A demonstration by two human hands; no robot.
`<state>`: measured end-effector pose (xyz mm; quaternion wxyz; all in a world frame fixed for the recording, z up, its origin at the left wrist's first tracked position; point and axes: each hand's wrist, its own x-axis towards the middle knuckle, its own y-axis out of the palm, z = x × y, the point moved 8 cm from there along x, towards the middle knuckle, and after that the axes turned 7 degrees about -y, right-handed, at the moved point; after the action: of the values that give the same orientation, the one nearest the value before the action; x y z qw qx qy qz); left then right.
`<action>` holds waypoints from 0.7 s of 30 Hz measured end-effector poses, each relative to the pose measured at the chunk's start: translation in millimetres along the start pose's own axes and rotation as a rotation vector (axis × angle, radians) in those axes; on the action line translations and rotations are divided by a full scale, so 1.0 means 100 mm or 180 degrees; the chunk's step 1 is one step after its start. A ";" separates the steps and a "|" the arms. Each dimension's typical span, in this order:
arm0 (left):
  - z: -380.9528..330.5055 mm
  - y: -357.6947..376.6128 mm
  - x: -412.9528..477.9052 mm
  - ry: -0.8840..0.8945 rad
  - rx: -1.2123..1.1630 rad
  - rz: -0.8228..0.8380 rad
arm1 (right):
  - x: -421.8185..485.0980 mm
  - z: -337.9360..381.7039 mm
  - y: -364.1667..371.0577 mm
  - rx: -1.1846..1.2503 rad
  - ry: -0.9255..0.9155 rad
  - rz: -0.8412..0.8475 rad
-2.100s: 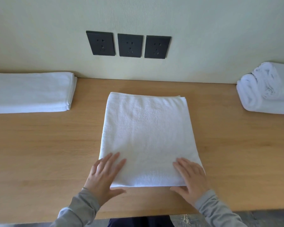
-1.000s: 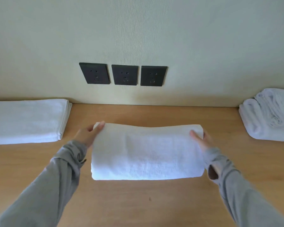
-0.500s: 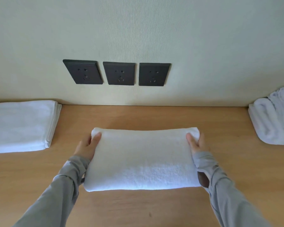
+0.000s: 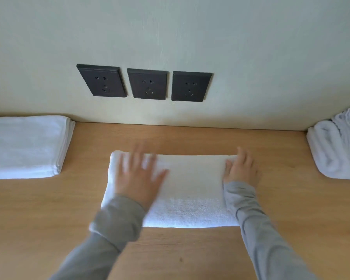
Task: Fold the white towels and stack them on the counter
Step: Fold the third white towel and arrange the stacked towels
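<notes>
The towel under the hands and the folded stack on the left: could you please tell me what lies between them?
In the head view, only bare wooden counter separates the towel from the folded stack; they do not touch.

Both hands lie flat on the folded towel [image 4: 190, 190] — left hand [image 4: 138, 178] blurred, right hand [image 4: 240, 168] at its edge.

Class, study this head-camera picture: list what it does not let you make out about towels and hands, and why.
Head view:
- Left hand: motion blur; whether it touches the middle towel is unclear.
- Folded towel stack: cut by the left edge; full extent unseen.
- Loose towel pile: cut by the right edge; count unclear.
- Middle towel's right end: covered by the right hand.
</notes>
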<state>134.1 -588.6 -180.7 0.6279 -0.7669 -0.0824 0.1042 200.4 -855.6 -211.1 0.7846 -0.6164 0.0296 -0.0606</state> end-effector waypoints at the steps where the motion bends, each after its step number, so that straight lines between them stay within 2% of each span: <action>1: -0.25 0.12 -0.11 0.0305 0.0117 0.0133 | -0.06 0.22 -0.09 -0.0067 -0.0492 -0.0245; 3: -0.44 0.40 -0.24 0.0473 0.0351 0.0463 | -0.32 0.74 -0.16 0.0019 -0.1516 -0.0532; 4: -0.41 0.51 -0.23 0.0419 0.0380 0.0542 | -0.47 0.96 -0.09 0.0033 -0.1888 -0.0373; 6: -0.32 0.61 -0.15 0.0391 0.0451 0.0530 | -0.69 1.18 0.15 -0.0139 -0.2186 0.0279; 8: -0.31 0.67 -0.07 0.0518 0.0400 0.0605 | -0.72 1.14 0.39 -0.0360 -0.2221 0.0862; 10: -0.28 0.69 0.01 0.0619 0.0227 0.0783 | -0.63 1.02 0.50 -0.0403 -0.2222 0.1159; 14: 0.14 0.58 0.08 0.0387 0.0195 0.0696 | -0.55 0.87 0.47 -0.0589 -0.2336 0.1189; 18: 0.38 0.59 0.04 0.0261 0.0282 0.0511 | -0.51 0.58 0.45 -0.0536 -0.1953 0.1025; 21: 0.37 0.63 0.09 0.0310 0.0116 0.0495 | -0.49 0.56 0.52 -0.0479 -0.1879 0.0926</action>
<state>132.2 -563.5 -250.2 0.6349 -0.7636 0.0099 0.1168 161.4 -783.3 -249.1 0.7120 -0.6528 -0.1068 0.2355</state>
